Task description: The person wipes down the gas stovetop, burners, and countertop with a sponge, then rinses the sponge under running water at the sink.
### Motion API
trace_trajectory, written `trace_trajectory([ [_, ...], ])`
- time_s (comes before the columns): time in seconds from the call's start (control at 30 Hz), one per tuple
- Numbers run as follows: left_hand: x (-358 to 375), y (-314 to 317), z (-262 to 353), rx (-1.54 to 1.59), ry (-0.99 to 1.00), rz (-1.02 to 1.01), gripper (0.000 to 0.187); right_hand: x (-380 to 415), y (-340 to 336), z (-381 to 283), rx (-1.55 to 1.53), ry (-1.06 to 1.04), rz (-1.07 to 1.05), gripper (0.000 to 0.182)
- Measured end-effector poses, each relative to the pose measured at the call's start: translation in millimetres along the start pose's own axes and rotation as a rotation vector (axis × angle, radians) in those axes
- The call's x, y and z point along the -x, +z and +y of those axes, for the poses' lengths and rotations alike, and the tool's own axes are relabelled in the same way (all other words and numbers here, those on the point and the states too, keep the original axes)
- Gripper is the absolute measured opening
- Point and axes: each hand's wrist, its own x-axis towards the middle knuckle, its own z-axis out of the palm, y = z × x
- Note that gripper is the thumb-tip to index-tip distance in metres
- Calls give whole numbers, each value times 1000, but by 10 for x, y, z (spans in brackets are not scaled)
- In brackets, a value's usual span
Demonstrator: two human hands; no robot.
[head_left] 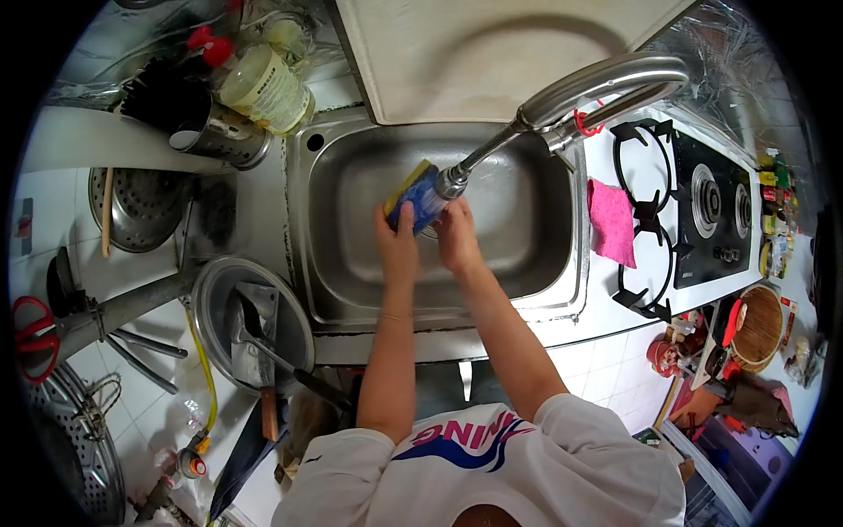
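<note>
A blue and yellow sponge (421, 200) is held over the metal sink (351, 272), right under the faucet's spray head (451, 182). My left hand (397, 235) grips its left side, with the thumb lying across the blue face. On the other side, my right hand (458, 239) is closed at the sponge's right edge, its fingertips partly hidden behind the spray head and sponge. The drain shows in part between my hands.
A pink cloth (611, 222) lies right of the sink, beside black burner grates (647, 215) and a gas stove (716, 211). Leftward stand a metal pot (206, 307) holding utensils and a plastic bottle (263, 88). A large board (474, 53) leans behind the sink.
</note>
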Motion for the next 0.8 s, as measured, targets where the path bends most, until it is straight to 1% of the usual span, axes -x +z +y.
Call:
trace_trajectory([
  [0.03,-36,-49,25,-98,122,-73,40,23,49,-181,-27,59,34,24],
  [0.07,-51,-63,40,-102,122,-71,40,23,104,-289,-56,119,68,22],
  [0.1,-56,-70,89,-236,208,-75,39,-36,117,-283,-59,123,68,22],
  [0.13,-61,-67,141,-368,296,-81,38,-128,135,-294,40,124,106,22],
  [0.17,-33,-23,185,-368,299,-82,38,-209,153,-309,139,121,143,22],
  [0.23,149,199,350,-597,127,-107,34,-285,32,-189,138,114,127,21],
  [0.27,109,331,154,-557,318,-40,38,-346,-173,16,29,123,-4,21],
  [0.3,-23,350,95,-557,317,-40,38,-374,-280,128,-80,130,-135,21],
  [0.37,-376,356,45,-626,100,-2,43,33,161,-8,-317,232,164,21],
  [0.4,-527,311,8,-696,52,-59,43,-25,31,167,-21,155,156,23],
  [0.43,-442,330,-34,-694,52,-57,43,-40,7,213,270,79,143,25],
  [0.47,-326,367,-76,-616,90,-28,33,-98,-59,190,414,107,244,27],
  [0.5,-222,386,-134,-539,124,-2,23,-183,-25,29,407,98,243,27],
  [0.53,-86,330,-243,-744,236,-101,22,-198,9,-157,473,103,229,27],
  [0.57,-23,341,-221,-749,230,-97,22,-228,26,-267,540,102,209,27],
  [0.6,-32,396,-147,-804,158,-138,25,-369,-154,-43,324,146,157,26],
  [0.63,-34,425,-112,-859,81,-186,29,-396,-194,46,321,141,158,26],
  [0.67,-172,395,-159,-769,201,-163,32,-315,-239,154,227,180,160,26],
  [0.7,-339,360,-110,-771,197,-158,32,-261,-225,218,133,214,154,25],
  [0.73,-565,378,-5,-804,37,-126,34,-278,-130,175,132,201,146,25],
  [0.77,-619,397,66,-834,-140,-98,36,-215,-78,134,152,185,161,21],
  [0.8,-482,373,93,-762,8,-114,40,-162,4,71,171,168,173,17],
])
